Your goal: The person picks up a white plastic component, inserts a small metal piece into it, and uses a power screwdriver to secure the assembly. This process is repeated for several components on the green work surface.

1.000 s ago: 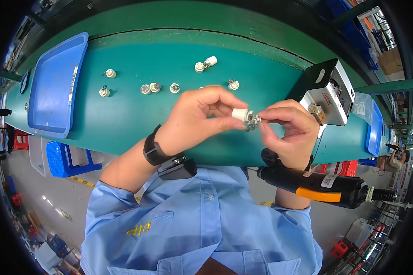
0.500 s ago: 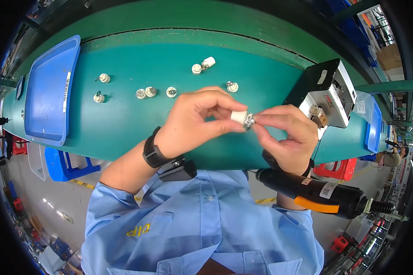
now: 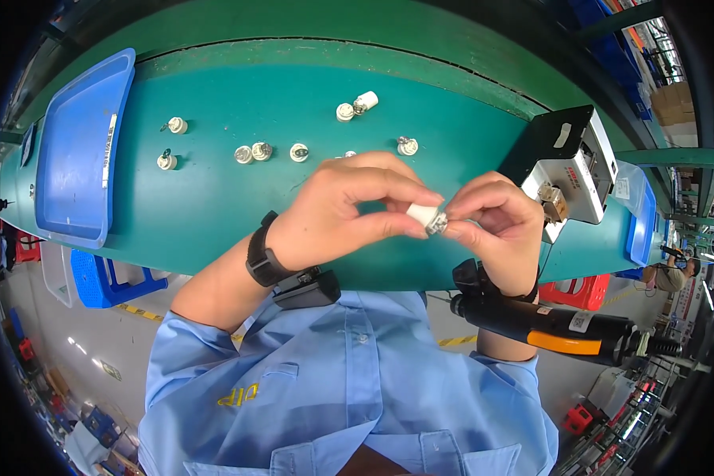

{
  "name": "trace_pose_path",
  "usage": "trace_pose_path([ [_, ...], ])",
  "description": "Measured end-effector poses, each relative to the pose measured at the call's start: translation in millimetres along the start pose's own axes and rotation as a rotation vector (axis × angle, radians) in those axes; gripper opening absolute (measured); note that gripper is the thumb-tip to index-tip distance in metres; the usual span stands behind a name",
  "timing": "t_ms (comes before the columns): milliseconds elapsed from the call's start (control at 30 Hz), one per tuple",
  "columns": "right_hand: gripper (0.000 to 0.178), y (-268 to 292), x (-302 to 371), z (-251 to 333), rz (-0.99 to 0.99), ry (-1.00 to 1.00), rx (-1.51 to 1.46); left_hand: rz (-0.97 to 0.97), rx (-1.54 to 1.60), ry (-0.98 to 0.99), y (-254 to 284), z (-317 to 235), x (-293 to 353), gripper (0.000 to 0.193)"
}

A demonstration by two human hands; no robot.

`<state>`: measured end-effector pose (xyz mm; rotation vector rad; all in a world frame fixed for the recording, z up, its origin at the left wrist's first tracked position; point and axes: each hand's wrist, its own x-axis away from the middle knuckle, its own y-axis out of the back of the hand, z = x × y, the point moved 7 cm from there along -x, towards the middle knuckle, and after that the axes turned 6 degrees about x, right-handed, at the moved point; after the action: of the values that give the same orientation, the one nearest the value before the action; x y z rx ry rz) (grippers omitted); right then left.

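A white lamp socket (image 3: 422, 213) with a silvery metal fitting (image 3: 437, 225) on its end is held between both hands above the near part of the bench. My left hand (image 3: 347, 202) is closed, thumb and forefinger pinching the white body. The fingertips of my right hand (image 3: 501, 226) are closed on the metal end, hiding part of it. Beyond my hands, similar white sockets lie on the green bench top: one socket (image 3: 299, 152) ahead of my left hand, another (image 3: 407, 146) farther right, and a pair (image 3: 345, 113) at the back.
A blue tray (image 3: 75, 151) lies at the far left, with several sockets (image 3: 166, 160) nearby. On the right stands a black-and-white machine (image 3: 567, 163) with a metal block. A black cylindrical tool (image 3: 559, 327) with an orange strip is beside my right forearm. Stools (image 3: 107, 279) stand below the bench.
The socket has tilted, its metal end now pointing more toward me. My right-hand fingers have shifted on the metal fitting. Another socket now shows partly behind my left hand.
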<state>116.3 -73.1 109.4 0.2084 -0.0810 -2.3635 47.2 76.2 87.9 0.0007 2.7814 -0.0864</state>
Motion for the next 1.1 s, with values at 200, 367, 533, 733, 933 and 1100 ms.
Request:
trace_pose_path([
  [200,0.013,-3,-3,-10,0.174,-0.037,-0.115,0.070,0.041,0.015,-4,0,-1,0.033],
  [367,0.014,-6,0,-13,0.183,-0.010,-0.097,0.076,0.036,0.016,-5,0,2,0.032],
  [533,0.013,-5,3,-19,0.182,-0.061,-0.114,0.084,0.016,0.015,-6,3,2,0.031],
  [733,0.012,-7,3,-19,0.147,-0.046,-0.091,0.059,0.014,0.008,-6,4,6,0.030],
  [933,0.011,-6,4,-27,0.139,-0.043,-0.058,0.034,-0.012,0.023,-9,11,10,0.029],
  [1100,0.012,-5,6,-31,0.151,-0.022,-0.038,0.045,-0.016,0.016,-11,9,7,0.027],
])
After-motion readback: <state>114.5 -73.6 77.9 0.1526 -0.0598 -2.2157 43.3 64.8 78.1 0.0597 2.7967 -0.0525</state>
